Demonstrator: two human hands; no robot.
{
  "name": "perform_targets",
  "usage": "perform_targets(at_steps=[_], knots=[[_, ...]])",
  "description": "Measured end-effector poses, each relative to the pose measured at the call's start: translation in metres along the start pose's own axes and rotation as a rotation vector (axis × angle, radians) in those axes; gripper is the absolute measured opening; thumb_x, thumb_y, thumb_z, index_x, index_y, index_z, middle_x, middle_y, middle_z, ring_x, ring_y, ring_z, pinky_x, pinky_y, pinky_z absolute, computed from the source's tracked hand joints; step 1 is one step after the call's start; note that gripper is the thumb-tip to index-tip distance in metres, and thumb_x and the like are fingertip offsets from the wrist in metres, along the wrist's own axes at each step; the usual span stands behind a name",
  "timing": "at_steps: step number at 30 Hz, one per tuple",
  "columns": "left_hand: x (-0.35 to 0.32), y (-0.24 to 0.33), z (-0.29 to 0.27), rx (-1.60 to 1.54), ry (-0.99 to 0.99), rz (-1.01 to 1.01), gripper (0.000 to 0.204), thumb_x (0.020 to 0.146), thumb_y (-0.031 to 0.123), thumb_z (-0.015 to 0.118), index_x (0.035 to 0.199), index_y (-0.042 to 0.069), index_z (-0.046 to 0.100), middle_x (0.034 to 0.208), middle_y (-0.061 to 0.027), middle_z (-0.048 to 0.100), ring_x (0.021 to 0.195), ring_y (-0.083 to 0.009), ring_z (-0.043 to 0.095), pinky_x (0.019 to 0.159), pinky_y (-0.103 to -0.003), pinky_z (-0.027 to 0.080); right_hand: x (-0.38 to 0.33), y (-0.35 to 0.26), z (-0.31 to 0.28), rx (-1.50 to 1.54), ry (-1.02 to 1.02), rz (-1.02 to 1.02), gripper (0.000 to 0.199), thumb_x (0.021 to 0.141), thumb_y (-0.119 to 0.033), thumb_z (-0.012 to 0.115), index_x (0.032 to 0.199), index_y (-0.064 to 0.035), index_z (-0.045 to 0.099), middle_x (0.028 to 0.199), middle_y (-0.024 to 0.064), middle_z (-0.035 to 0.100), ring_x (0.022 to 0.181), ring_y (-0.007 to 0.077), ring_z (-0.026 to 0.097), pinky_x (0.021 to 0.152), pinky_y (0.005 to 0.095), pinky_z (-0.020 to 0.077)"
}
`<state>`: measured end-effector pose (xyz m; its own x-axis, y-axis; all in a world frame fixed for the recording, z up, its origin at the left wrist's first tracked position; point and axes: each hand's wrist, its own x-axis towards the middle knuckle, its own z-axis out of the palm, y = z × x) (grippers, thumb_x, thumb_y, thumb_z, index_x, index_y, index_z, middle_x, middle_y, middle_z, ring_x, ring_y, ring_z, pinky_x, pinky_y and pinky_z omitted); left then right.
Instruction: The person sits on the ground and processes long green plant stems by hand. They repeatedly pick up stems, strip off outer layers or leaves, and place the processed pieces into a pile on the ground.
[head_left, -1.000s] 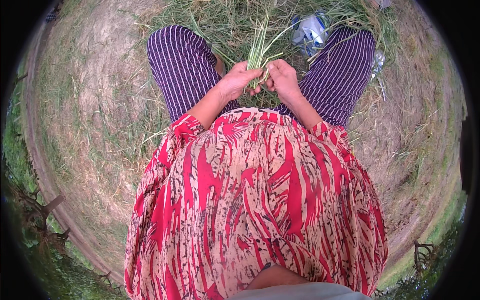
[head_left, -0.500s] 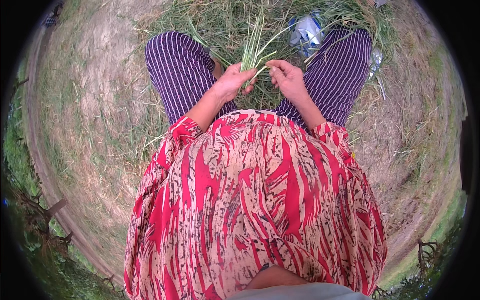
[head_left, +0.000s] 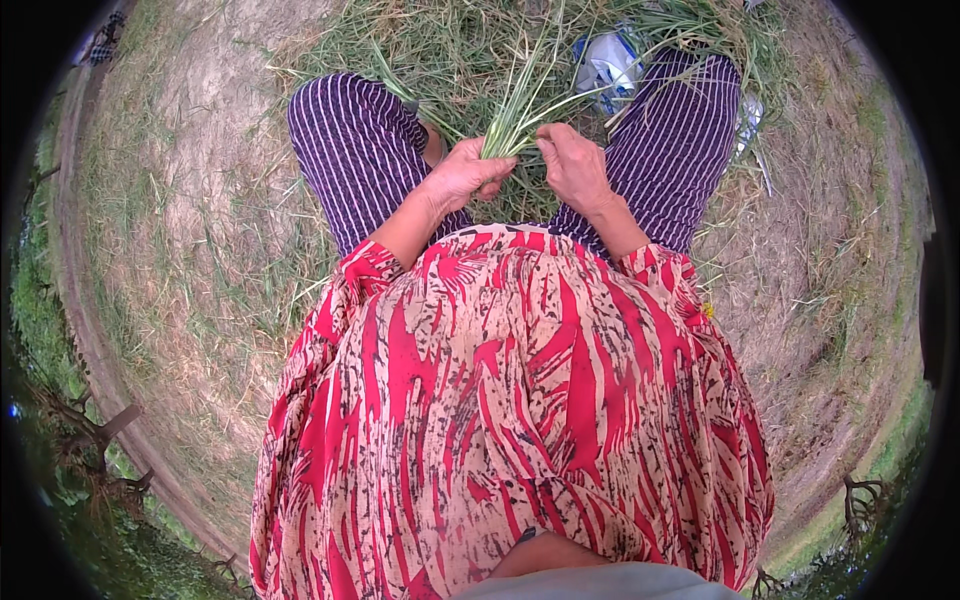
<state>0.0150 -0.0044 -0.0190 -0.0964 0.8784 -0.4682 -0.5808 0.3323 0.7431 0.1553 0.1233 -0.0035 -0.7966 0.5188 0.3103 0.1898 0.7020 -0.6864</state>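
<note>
My left hand [head_left: 462, 178] is closed around the lower ends of a small bundle of green grass stalks [head_left: 512, 122], which fans upward and away from me between my knees. Just to its right, my right hand [head_left: 578, 168] is in a pinch, thumb and forefinger together at the bundle's right edge. A thin stalk seems to run to these fingertips, though its end is hidden by them. Both hands hover above loose cut grass [head_left: 440, 45] spread on the ground.
A white and blue plastic bag [head_left: 608, 68] lies in the grass by my right knee. Another white and blue wrapper [head_left: 748, 124] is on the ground outside that knee. My bent legs in striped trousers [head_left: 350, 150] flank the hands. Bare branches [head_left: 100, 430] stand at the far left.
The bundle leans and fans more to the right. The short stalk that stuck up past my right fingertips no longer shows there. My right hand has turned slightly, its back now more in view.
</note>
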Motion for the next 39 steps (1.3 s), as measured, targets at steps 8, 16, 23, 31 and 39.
perform_targets(at_steps=[8, 16, 23, 31, 39], knots=[[0.012, -0.014, 0.000, 0.517, 0.210, 0.152, 0.011, 0.080, 0.008, 0.063, 0.089, 0.004, 0.059, 0.067, 0.0004, 0.055, 0.052, -0.0082, 0.049, 0.046, -0.023, 0.040, -0.001, -0.009, -0.007, -0.195, -0.181, 0.017, 0.010, 0.080, -0.013, 0.054, 0.078, -0.0035, 0.052, 0.077, 0.0153, 0.058, 0.067, 0.0347, 0.058, 0.056, 0.0434, 0.0464], [0.008, -0.008, 0.001, 1.266, 0.361, 0.199, 0.036, 0.070, 0.029, 0.073, 0.087, 0.001, 0.057, 0.077, -0.0185, 0.062, 0.072, -0.0309, 0.061, 0.066, -0.039, 0.048, 0.000, -0.019, -0.005, -0.165, -0.290, 0.004, 0.008, 0.078, -0.010, 0.051, 0.076, -0.0021, 0.051, 0.075, 0.0164, 0.058, 0.065, 0.0352, 0.058, 0.055, 0.0443, 0.0451], [0.006, -0.010, 0.003, 1.165, 0.345, 0.255, 0.030, 0.083, 0.031, 0.058, 0.088, 0.002, 0.056, 0.074, -0.0213, 0.059, 0.072, -0.0380, 0.057, 0.064, -0.042, 0.046, 0.008, -0.028, 0.002, -0.046, -0.167, -0.002, 0.010, 0.081, -0.011, 0.054, 0.082, -0.0015, 0.053, 0.076, 0.0161, 0.057, 0.066, 0.0334, 0.057, 0.057, 0.0405, 0.0454], [0.006, -0.003, 0.017, 0.143, 0.305, 0.234, 0.021, 0.089, 0.024, 0.054, 0.076, 0.008, 0.050, 0.058, 0.0039, 0.041, 0.044, -0.0039, 0.033, 0.037, -0.022, 0.025, -0.011, -0.002, 0.020, 0.359, -0.164, 0.406, 0.023, 0.084, -0.014, 0.057, 0.099, 0.0031, 0.056, 0.081, 0.0083, 0.059, 0.066, 0.0132, 0.057, 0.052, 0.0263, 0.0458], [-0.004, 0.002, 0.022, -0.169, 0.031, 0.119, 0.024, 0.089, 0.032, 0.052, 0.076, 0.012, 0.046, 0.057, 0.0073, 0.034, 0.046, -0.0025, 0.031, 0.038, -0.018, 0.025, 0.001, -0.005, 0.001, 0.650, -0.110, 0.534, 0.028, 0.087, -0.017, 0.056, 0.106, 0.0030, 0.055, 0.086, 0.0057, 0.060, 0.063, 0.0074, 0.055, 0.051, 0.0202, 0.0452]])
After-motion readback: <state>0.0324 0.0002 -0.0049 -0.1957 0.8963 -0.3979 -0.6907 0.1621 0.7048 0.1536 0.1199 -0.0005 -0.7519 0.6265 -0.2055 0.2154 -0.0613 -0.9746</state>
